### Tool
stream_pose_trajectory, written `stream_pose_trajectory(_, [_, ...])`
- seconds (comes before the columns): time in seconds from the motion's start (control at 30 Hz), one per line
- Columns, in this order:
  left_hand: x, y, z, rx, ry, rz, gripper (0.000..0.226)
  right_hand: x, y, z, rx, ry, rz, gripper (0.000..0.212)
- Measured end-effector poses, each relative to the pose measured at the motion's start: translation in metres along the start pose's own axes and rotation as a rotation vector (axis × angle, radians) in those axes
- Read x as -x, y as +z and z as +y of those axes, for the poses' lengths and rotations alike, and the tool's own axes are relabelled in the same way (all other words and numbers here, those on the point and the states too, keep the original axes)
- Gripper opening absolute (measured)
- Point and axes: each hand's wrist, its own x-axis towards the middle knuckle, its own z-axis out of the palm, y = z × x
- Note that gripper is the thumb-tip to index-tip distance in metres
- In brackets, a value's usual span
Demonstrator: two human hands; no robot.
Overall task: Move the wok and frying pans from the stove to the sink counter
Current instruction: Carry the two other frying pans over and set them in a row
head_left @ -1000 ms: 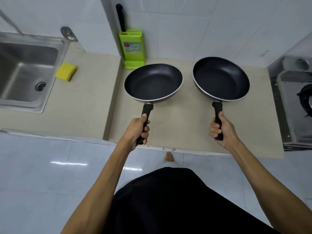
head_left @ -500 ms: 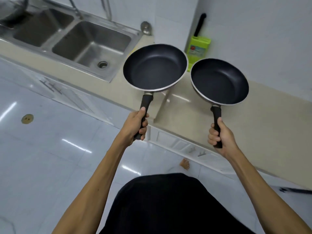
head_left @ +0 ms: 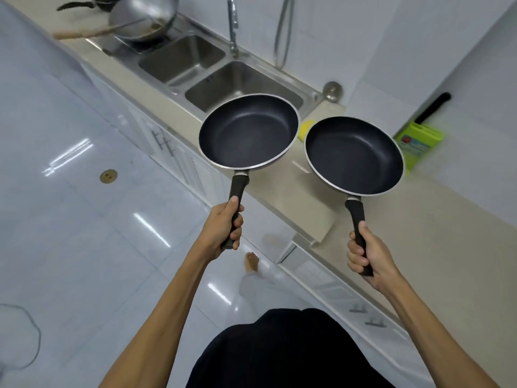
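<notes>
Your left hand (head_left: 223,228) was wrapped tight around the black handle of the left frying pan (head_left: 249,131). Your right hand (head_left: 366,261) was wrapped tight around the handle of the right frying pan (head_left: 354,155). Both pans were up in the air, flat, with nothing in them. The left pan hung over the near edge of the sink (head_left: 246,79). The right pan hung over the counter (head_left: 436,219), just right of the sink. The wok (head_left: 142,19) sat at the far left end, past the sink, with its long handle sticking out toward the floor side.

Some things could have gone wrong from there. The two pans were near each other, so I think they could have bumped if you swung one. You held each handle at its far end, so a pan could have tipped down if your grip got loose. The wok's handle stuck out, and a pan could have knocked it as you set things down near it. A yellow sponge (head_left: 305,130) peeked out between the pans, so a pan put on top of it might have wobbled.

The counter was pale and smooth, with white cupboard doors under it. The floor (head_left: 70,219) was shiny white tile, and you had a bare foot (head_left: 251,261) on it, so a dropped pan could have hurt. A green knife holder (head_left: 419,141) stood by the white wall.
</notes>
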Motion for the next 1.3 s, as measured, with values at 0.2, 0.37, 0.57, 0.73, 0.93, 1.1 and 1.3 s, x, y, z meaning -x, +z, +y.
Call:
stream_pose_trajectory(0.2, [-0.060,-0.052,0.039,0.018,-0.010,0.120,0.039,-0.080,0.080,-0.036,0.108,0.000,-0.093,0.040])
stream_pose_trajectory(0.37, [-0.104,-0.085,0.069,0.064,-0.027,0.239,0.040,-0.140,0.136,-0.071,0.192,0.045,-0.180,0.043])
stream_pose_trajectory(0.57, [-0.147,-0.121,0.099,0.148,-0.017,0.373,0.039,-0.194,0.205,-0.106,0.280,0.100,-0.269,0.043])
stream_pose_trajectory(0.73, [-0.176,-0.160,0.122,0.180,0.012,0.442,0.040,-0.230,0.262,-0.122,0.347,0.111,-0.338,0.043])
stream_pose_trajectory(0.93, [-0.210,-0.230,0.148,0.209,0.038,0.486,0.040,-0.260,0.349,-0.128,0.359,0.111,-0.382,0.046])
stream_pose_trajectory(1.1, [-0.233,-0.319,0.187,0.215,0.022,0.466,0.041,-0.277,0.439,-0.130,0.327,0.091,-0.364,0.044])
stream_pose_trajectory(1.3, [-0.256,-0.462,0.247,0.124,0.011,0.450,0.041,-0.297,0.585,-0.133,0.251,0.051,-0.320,0.041])
